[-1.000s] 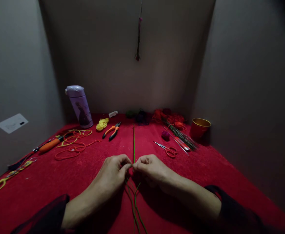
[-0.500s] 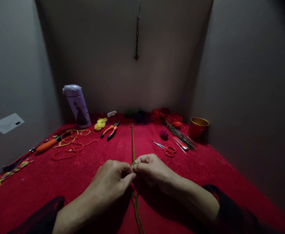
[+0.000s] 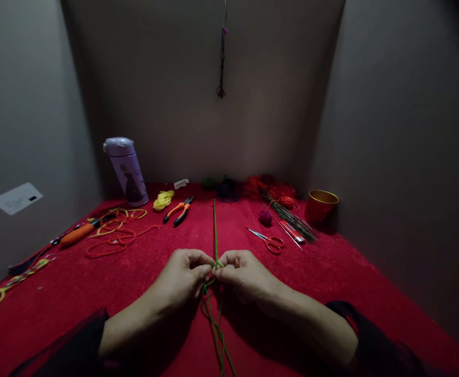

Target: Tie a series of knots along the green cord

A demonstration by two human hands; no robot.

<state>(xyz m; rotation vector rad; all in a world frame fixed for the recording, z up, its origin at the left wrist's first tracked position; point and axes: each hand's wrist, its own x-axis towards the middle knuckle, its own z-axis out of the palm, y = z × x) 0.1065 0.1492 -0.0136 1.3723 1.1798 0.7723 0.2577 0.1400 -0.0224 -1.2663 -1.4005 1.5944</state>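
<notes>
A green cord [image 3: 215, 230] runs straight from a small fixing point on the red cloth toward me, with a knot or loop at its near end. My left hand [image 3: 184, 275] pinches green strands at the left side of that knot. From the right, my right hand [image 3: 245, 272] pinches the cord at the same spot, thumb and forefinger together. Both sets of fingertips almost touch and partly hide the knot. Loose green cord ends [image 3: 217, 330] trail below the hands toward the front edge.
Scissors [image 3: 269, 242], a purple yarn ball [image 3: 265, 218] and a red-gold cup [image 3: 321, 207] stand right. Pliers [image 3: 179, 211], yellow yarn [image 3: 163, 200], a purple bottle [image 3: 128, 175] and red cord [image 3: 111, 248] lie left. Red yarn [image 3: 271, 187] sits at the back.
My left hand has turned and shifted up and right, its fingertips now at the knot. The trailing green strands have swung left near the hands. My right hand stays nearly still.
</notes>
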